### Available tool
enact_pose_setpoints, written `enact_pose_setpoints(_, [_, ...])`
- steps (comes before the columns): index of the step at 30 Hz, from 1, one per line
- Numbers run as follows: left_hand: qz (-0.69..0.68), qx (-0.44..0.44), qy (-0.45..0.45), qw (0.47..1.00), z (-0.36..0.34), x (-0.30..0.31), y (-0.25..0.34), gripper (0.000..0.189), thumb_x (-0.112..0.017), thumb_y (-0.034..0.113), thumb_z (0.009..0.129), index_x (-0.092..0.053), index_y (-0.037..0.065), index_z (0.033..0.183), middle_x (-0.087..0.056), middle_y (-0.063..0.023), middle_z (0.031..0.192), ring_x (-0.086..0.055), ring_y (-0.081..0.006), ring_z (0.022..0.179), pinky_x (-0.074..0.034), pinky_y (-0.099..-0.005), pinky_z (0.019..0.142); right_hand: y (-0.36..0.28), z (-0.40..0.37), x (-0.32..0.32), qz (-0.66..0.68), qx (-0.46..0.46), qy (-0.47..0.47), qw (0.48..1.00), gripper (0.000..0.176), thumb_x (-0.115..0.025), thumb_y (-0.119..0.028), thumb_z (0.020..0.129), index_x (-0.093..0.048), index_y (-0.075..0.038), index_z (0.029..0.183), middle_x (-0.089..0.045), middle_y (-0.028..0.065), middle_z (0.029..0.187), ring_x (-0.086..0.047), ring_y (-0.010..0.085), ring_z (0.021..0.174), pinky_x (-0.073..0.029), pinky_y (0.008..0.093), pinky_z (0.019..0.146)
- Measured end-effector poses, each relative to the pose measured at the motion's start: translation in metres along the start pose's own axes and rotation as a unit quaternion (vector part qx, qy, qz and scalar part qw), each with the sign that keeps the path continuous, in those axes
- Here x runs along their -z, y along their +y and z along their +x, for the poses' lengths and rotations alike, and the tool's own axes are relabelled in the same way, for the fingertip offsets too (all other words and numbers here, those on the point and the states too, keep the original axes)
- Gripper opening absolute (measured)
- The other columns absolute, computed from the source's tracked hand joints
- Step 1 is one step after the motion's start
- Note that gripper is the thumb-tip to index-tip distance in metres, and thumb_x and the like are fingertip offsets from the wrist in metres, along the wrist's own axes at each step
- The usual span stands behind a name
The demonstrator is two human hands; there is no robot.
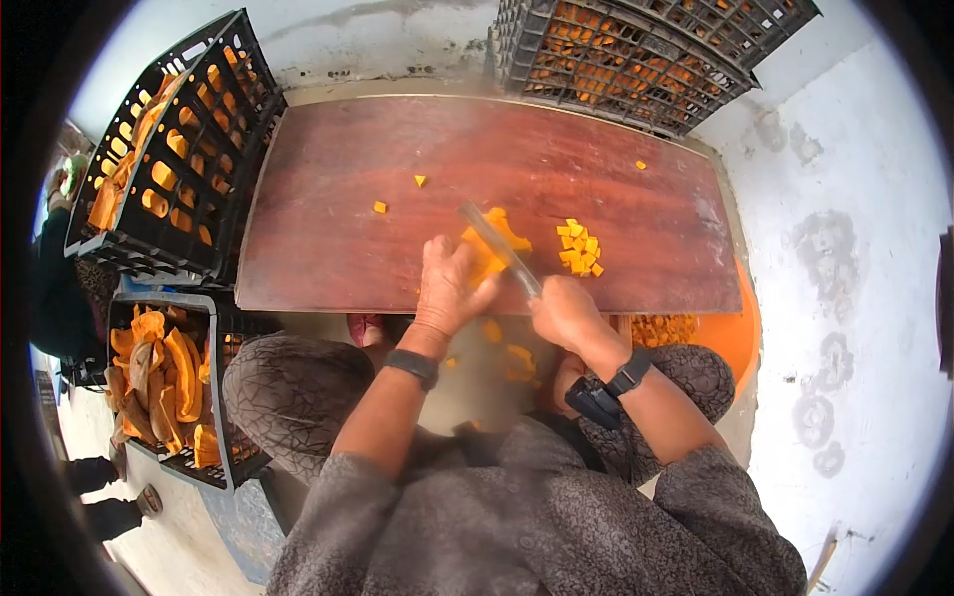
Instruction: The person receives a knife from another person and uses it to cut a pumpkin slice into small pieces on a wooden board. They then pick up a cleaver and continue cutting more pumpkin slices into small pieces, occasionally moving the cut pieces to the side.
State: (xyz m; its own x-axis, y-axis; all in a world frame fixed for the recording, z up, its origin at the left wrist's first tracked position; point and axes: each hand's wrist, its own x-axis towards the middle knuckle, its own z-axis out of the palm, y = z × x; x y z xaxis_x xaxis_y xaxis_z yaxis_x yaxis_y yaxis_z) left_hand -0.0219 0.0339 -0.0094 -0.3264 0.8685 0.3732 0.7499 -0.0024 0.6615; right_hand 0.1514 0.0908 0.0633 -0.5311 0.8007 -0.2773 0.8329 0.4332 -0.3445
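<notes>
Over the near edge of the reddish-brown board (pixel 328 219), my right hand (pixel 568 316) is closed round the handle of a knife (pixel 494 240). The blade slants up and left across an orange pumpkin piece (pixel 484 260). My left hand (pixel 447 286) lies against the left side of that piece, fingers bent and partly apart, pressing it on the board. Right of the blade sits a small pile of diced pumpkin (pixel 578 248). Single cubes (pixel 380 207) lie farther left and at the far right of the board.
Black crates (pixel 164 397) of pumpkin pieces stand at the left, one (pixel 189 159) higher up. More stacked crates (pixel 636 60) are at the back right. An orange tub (pixel 730 333) with pieces sits under the board's right end. Another person's legs (pixel 109 497) show at lower left.
</notes>
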Motion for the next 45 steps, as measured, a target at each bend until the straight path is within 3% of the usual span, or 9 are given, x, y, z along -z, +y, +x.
enact_pose_setpoints(6, [-0.016, 0.009, 0.0, 1.0, 0.001, -0.002, -0.002, 0.039, -0.076, 0.022, 0.067, -0.065, 0.002, 0.1, -0.05, -0.0212, 0.097, -0.048, -0.0387, 0.094, -0.045, -0.0476, 0.082, -0.007, 0.005, 0.004, 0.007, -0.008, 0.003, 1.0, 0.015, -0.063, -0.012, 0.081, -0.07, 0.002, 0.083, -0.067, 0.0274, 0.086, -0.066, 0.045, 0.084, -0.052, 0.05, 0.076])
enact_pose_setpoints(11, [-0.017, -0.002, 0.006, 1.0, 0.002, -0.004, -0.002, 0.034, -0.075, 0.022, 0.067, -0.064, 0.002, 0.091, -0.05, -0.0212, 0.096, -0.047, -0.0388, 0.092, -0.044, -0.0479, 0.081, -0.024, 0.015, 0.025, -0.04, -0.055, -0.101, 0.993, 0.027, -0.063, -0.016, 0.085, -0.069, 0.007, 0.098, -0.067, 0.0304, 0.099, -0.065, 0.0445, 0.098, -0.053, 0.0482, 0.083])
enact_pose_setpoints(21, [-0.021, 0.017, 0.006, 1.0, 0.004, -0.001, 0.007, 0.028, -0.077, 0.02, 0.069, -0.065, -0.001, 0.083, -0.055, -0.0196, 0.098, -0.05, -0.0358, 0.096, -0.046, -0.044, 0.085, -0.037, 0.041, 0.029, -0.057, -0.088, -0.14, 0.985, 0.023, -0.062, -0.01, 0.082, -0.072, -0.002, 0.1, -0.07, 0.0219, 0.101, -0.068, 0.0372, 0.097, -0.055, 0.044, 0.08])
enact_pose_setpoints(23, [0.003, -0.003, 0.016, 1.0, 0.004, -0.002, 0.006, 0.026, -0.076, 0.019, 0.07, -0.065, 0.0, 0.084, -0.054, -0.0188, 0.096, -0.051, -0.0356, 0.096, -0.047, -0.0441, 0.085, -0.026, 0.041, 0.02, -0.023, -0.028, -0.127, 0.991, 0.027, -0.06, -0.016, 0.083, -0.068, 0.007, 0.095, -0.069, 0.0243, 0.078, -0.071, 0.0333, 0.065, -0.055, 0.0411, 0.055])
enact_pose_setpoints(30, [-0.036, 0.028, 0.014, 0.999, 0.005, 0.0, 0.004, 0.025, -0.075, 0.018, 0.071, -0.065, 0.0, 0.084, -0.053, -0.0183, 0.094, -0.051, -0.0355, 0.096, -0.047, -0.0436, 0.084, -0.05, 0.05, 0.043, -0.016, -0.099, -0.193, 0.976, 0.023, -0.056, -0.009, 0.082, -0.068, 0.006, 0.094, -0.068, 0.0229, 0.074, -0.07, 0.0321, 0.063, -0.053, 0.0409, 0.052])
enact_pose_setpoints(33, [-0.027, 0.037, 0.0, 0.999, 0.005, -0.003, 0.005, 0.025, -0.075, 0.019, 0.07, -0.065, 0.0, 0.084, -0.053, -0.0186, 0.094, -0.05, -0.0354, 0.095, -0.047, -0.0438, 0.084, -0.042, 0.055, 0.033, -0.033, -0.126, -0.21, 0.969, 0.02, -0.061, -0.01, 0.083, -0.071, 0.002, 0.096, -0.071, 0.0211, 0.085, -0.073, 0.0311, 0.079, -0.057, 0.041, 0.067])
enact_pose_setpoints(35, [-0.027, 0.03, -0.003, 0.999, 0.006, -0.003, 0.005, 0.026, -0.076, 0.019, 0.07, -0.064, 0.0, 0.083, -0.052, -0.0188, 0.095, -0.05, -0.0356, 0.095, -0.047, -0.0442, 0.084, -0.025, 0.062, 0.007, -0.034, 0.001, -0.09, 0.995, 0.022, -0.057, -0.006, 0.08, -0.067, 0.005, 0.097, -0.067, 0.0212, 0.071, -0.07, 0.0297, 0.062, -0.053, 0.0403, 0.051])
enact_pose_setpoints(38, [-0.005, -0.018, -0.003, 1.0, 0.0, -0.003, 0.008, 0.026, -0.076, 0.018, 0.069, -0.064, 0.001, 0.084, -0.052, -0.0195, 0.098, -0.05, -0.0363, 0.096, -0.047, -0.0449, 0.085, -0.044, 0.067, 0.026, 0.017, -0.062, -0.18, 0.982, 0.022, -0.058, -0.007, 0.081, -0.067, 0.004, 0.097, -0.067, 0.0211, 0.072, -0.07, 0.0301, 0.062, -0.054, 0.0402, 0.051])
enact_pose_setpoints(45, [-0.002, -0.064, 0.012, 0.998, -0.004, -0.006, -0.003, 0.033, -0.077, 0.02, 0.067, -0.062, 0.001, 0.09, -0.053, -0.0194, 0.102, -0.05, -0.038, 0.1, -0.046, -0.0469, 0.089, -0.036, 0.061, 0.026, 0.04, -0.073, -0.145, 0.986, 0.019, -0.054, -0.004, 0.082, -0.068, 0.008, 0.088, -0.068, 0.0222, 0.073, -0.07, 0.0312, 0.063, -0.054, 0.0409, 0.052])
